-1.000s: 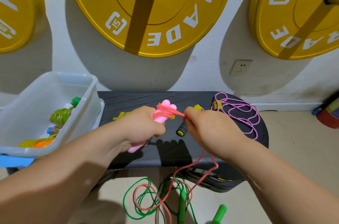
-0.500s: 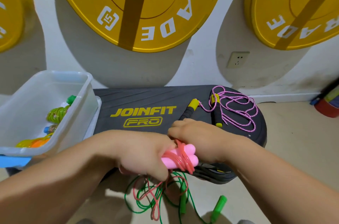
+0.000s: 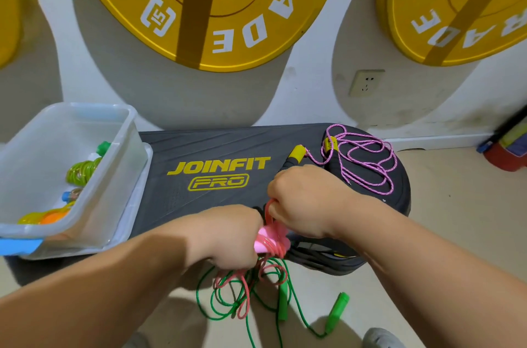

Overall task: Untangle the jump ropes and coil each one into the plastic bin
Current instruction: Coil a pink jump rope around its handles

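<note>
My left hand (image 3: 228,236) grips the pink handles (image 3: 263,242) of a jump rope at the front edge of the black step platform (image 3: 199,148). My right hand (image 3: 305,202) pinches the red cord (image 3: 269,209) just above those handles, where several turns wrap round them. The rest of the red cord (image 3: 242,299) hangs to the floor, mixed with a green rope (image 3: 216,302) and its green handles (image 3: 336,312). A pink braided rope (image 3: 368,162) with yellow-and-black handles lies on the platform's right end. The clear plastic bin (image 3: 125,148) at left holds coiled ropes (image 3: 81,174).
Big yellow weight plates (image 3: 228,34) hang on the white wall behind the platform. A wall socket (image 3: 366,85) sits right of centre. A red object (image 3: 506,159) stands on the floor at far right. A grey shoe toe (image 3: 382,337) shows at the bottom.
Both hands dropped from above the platform to its front edge with the pink handles. The red cord now has more turns round the handles, and my right hand is above them.
</note>
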